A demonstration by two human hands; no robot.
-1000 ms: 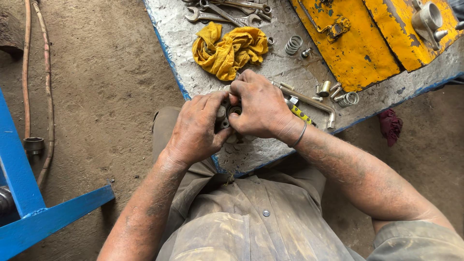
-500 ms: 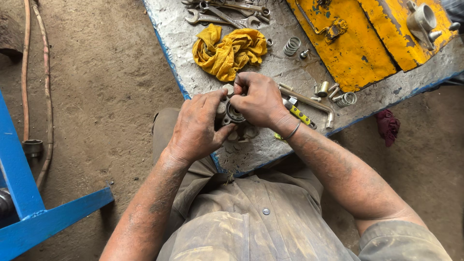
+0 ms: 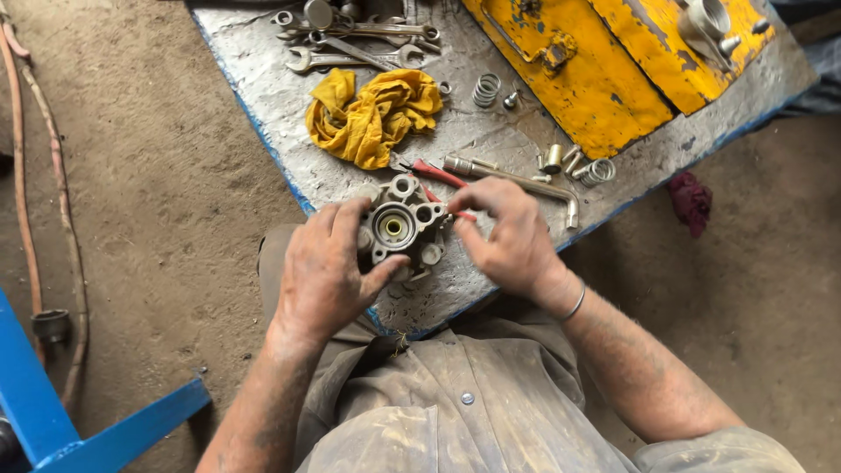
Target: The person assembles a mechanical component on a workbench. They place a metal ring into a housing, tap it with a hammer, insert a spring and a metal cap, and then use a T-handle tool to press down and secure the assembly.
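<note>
Hands on a metal pump housing (image 3: 399,228)
Left hand (image 3: 326,273) grip clamped on it; right hand (image 3: 508,235) fingers pinched together at its 3 o'clock edge

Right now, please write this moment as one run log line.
left hand: holds metal part | right hand: fingertips at part's right edge | rag, spanners, springs on bench

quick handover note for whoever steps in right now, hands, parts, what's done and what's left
Left hand: grips the grey metal housing from its left side, bores facing up.
Right hand: fingertips at the housing's right edge, by the red-handled tool.
On the bench: yellow rag, wrenches, loose springs, small fittings, yellow panels.
Done: housing is off the bench, in hand.
Left: loose parts are unfitted.
</note>
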